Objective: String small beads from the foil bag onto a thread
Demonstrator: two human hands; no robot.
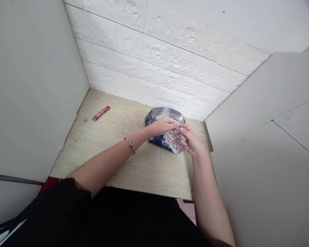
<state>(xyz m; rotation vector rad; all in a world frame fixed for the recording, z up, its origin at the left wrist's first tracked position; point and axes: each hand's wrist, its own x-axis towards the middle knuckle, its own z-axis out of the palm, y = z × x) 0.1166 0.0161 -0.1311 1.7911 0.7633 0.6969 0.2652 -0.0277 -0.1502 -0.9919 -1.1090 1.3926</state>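
Fine handwork at a pale tabletop [134, 171], seen from the head. A blue-and-silver pouch [152, 118] is set on the tabletop near the white brick-patterned wall [134, 48], with many small coloured beads [173, 140] contained in it. The left hand [166, 126] is held over the pouch, its thumb and forefinger pressed together; what is gripped there cannot be made out. The right hand [192, 139] is held at the pouch's right side, its fingertips meeting those of the left. A small red piece [180, 127], probably a bead, appears to be pinched by the right thumb and forefinger, though at this scale any thread would be lost. A pale beaded strand [160, 152] is seen at the pouch's near edge. A red tube [101, 113] is laid well apart, to the left. The step in hand is judged to be the handling of a single piece between both sets of fingertips; for the next move, a steady pinch and close alignment of the two hands would be called for.
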